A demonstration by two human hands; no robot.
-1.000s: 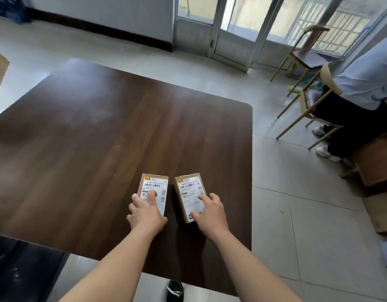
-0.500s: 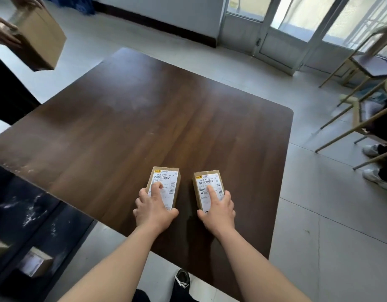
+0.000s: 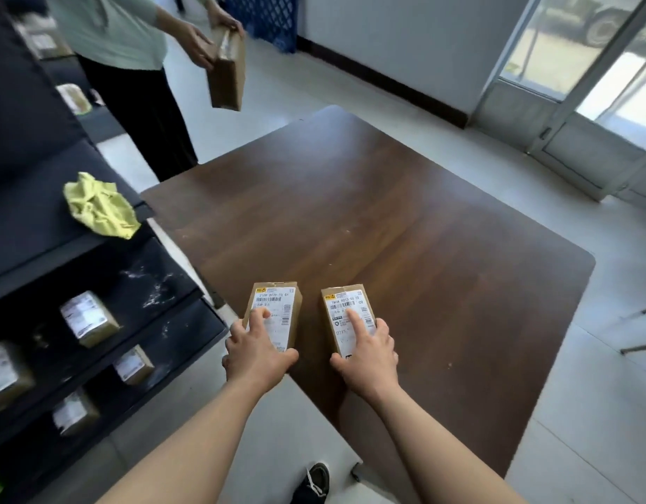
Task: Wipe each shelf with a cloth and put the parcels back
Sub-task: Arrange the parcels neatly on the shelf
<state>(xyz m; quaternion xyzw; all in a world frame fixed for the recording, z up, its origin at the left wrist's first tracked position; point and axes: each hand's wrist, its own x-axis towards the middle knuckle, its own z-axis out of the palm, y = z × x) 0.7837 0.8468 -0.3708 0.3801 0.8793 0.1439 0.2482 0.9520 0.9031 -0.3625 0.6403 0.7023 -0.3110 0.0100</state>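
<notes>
Two small brown parcels with white labels lie side by side near the front corner of the dark wooden table (image 3: 387, 212). My left hand (image 3: 257, 352) grips the left parcel (image 3: 279, 303), index finger on its label and thumb on its right side. My right hand (image 3: 367, 354) grips the right parcel (image 3: 345, 303) the same way, thumb on its left side. A crumpled yellow-green cloth (image 3: 99, 207) lies on an upper board of the black shelf unit (image 3: 41, 227) at the left. Lower boards hold several labelled parcels, among them a blurred parcel (image 3: 88, 318).
Another person (image 3: 132, 49) stands beyond the table's left corner, holding a larger brown box (image 3: 226, 70) in both hands. Glass doors (image 3: 587, 85) fill the far right. A narrow strip of floor separates the shelf unit from the table. My shoe (image 3: 312, 483) shows below.
The view has swung left, bringing the shelf unit, the cloth and the other person into sight. Both hands stay on their parcels at the table's front corner.
</notes>
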